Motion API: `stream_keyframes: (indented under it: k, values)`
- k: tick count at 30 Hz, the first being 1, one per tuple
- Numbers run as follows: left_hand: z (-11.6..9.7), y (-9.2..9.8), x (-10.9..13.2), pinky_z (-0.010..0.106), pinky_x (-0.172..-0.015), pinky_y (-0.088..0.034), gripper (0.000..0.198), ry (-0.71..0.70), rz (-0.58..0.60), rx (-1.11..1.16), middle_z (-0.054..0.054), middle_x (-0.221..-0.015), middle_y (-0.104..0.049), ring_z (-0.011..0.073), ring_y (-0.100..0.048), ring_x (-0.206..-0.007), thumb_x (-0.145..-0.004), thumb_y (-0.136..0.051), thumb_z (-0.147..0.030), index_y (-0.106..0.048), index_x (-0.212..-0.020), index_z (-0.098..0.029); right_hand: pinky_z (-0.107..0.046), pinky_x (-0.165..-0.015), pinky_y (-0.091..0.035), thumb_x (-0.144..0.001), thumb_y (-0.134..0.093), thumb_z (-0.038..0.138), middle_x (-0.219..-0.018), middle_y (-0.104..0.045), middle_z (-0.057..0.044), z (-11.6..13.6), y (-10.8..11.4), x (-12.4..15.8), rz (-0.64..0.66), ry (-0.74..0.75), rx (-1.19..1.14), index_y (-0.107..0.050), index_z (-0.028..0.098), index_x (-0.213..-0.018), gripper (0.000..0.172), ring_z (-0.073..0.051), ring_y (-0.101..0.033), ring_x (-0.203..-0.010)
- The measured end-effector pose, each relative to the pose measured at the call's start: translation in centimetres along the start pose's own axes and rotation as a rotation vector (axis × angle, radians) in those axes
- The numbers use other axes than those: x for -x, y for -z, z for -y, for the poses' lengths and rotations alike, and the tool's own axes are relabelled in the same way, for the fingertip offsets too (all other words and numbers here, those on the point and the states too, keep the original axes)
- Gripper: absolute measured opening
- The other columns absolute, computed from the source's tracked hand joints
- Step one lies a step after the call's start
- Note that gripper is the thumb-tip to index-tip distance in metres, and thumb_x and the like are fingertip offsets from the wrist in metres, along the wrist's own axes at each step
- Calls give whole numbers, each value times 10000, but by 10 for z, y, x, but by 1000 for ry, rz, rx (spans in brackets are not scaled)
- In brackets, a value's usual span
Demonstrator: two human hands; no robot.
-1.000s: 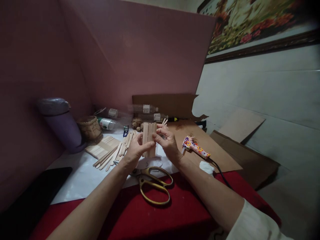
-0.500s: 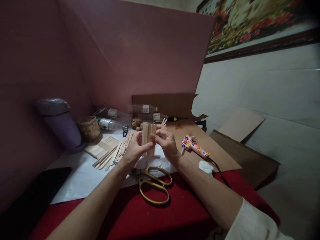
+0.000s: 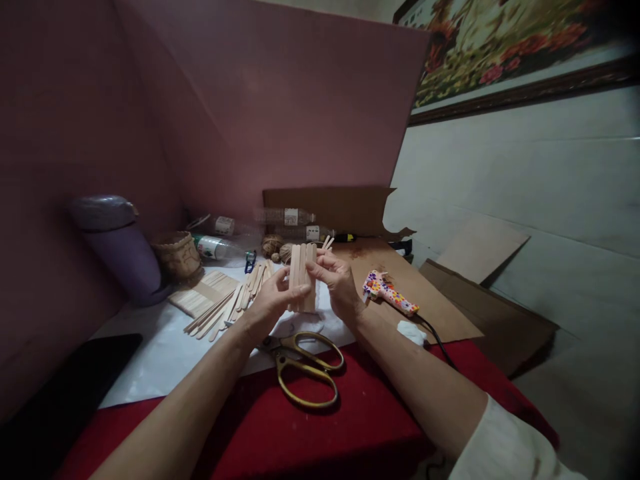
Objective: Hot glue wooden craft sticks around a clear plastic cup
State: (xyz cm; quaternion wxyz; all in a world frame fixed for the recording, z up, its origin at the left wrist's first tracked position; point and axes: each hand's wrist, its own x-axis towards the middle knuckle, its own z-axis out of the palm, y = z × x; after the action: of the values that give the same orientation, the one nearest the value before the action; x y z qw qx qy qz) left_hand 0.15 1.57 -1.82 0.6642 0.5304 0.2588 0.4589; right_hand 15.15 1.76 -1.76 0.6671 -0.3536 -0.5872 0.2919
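Observation:
Both my hands hold up a small panel of wooden craft sticks (image 3: 302, 277), stood on end above the white sheet (image 3: 165, 347). My left hand (image 3: 273, 301) pinches its left edge, thumb across the front. My right hand (image 3: 336, 283) grips the right edge with curled fingers. Gold-handled scissors (image 3: 305, 367) lie just below my hands. A heap of loose craft sticks (image 3: 227, 303) is spread to the left.
A flower-patterned glue gun (image 3: 390, 293) with a black cord rests on brown cardboard (image 3: 425, 307) to the right. A purple flask (image 3: 123, 250), a small woven basket (image 3: 177, 253), plastic bottles (image 3: 285, 217) and twine balls (image 3: 273, 245) stand at the back. A dark object (image 3: 65, 387) lies left on the red cloth (image 3: 350, 433).
The stick panel has turned a little, its flat face showing wider now. Both hands stayed in nearly the same place.

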Motion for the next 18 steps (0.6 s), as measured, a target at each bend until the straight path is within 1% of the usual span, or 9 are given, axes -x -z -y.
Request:
stream_keyframes:
  k: [3,8,11,14,18]
  values:
    - [1,1,0,357,-798,-531,662,1,-23,-11,124,-1007,-716,238,-699,-863,-591,-908,-332,-645,-1167,-135,-450,-982,-448,-752,-727,602,-1070,-669,-82,-1,-1,0,8,-15,5,-630,207,-560,449,-255,-603,-1062]
    - [-1,-2,0,358,-747,-548,677,39,-38,9,133,-966,-725,240,-708,-812,-595,-902,-363,-620,-1163,-125,-435,-948,-462,-750,-721,622,-1054,-669,-87,1,-2,1,15,-35,-14,-615,201,-549,478,-248,-611,-1025]
    - [-2,-4,1,368,-707,-562,637,69,-42,55,127,-909,-729,238,-714,-736,-603,-894,-365,-615,-1123,-125,-419,-918,-475,-804,-657,639,-1037,-683,-84,1,-2,0,22,-13,23,-652,205,-578,489,-250,-616,-1024]
    - [-3,-5,2,368,-694,-573,602,80,-20,100,130,-869,-732,244,-718,-726,-632,-874,-343,-610,-1122,-115,-417,-906,-479,-844,-609,638,-1018,-687,-81,1,-2,-1,9,8,48,-683,212,-618,488,-250,-614,-1021]
    - [-1,-4,1,358,-675,-579,599,90,-18,126,121,-835,-738,245,-720,-710,-628,-872,-317,-603,-1125,-121,-404,-914,-467,-749,-723,618,-1057,-665,-93,5,-2,-1,13,-67,-38,-627,195,-551,477,-249,-607,-1032]
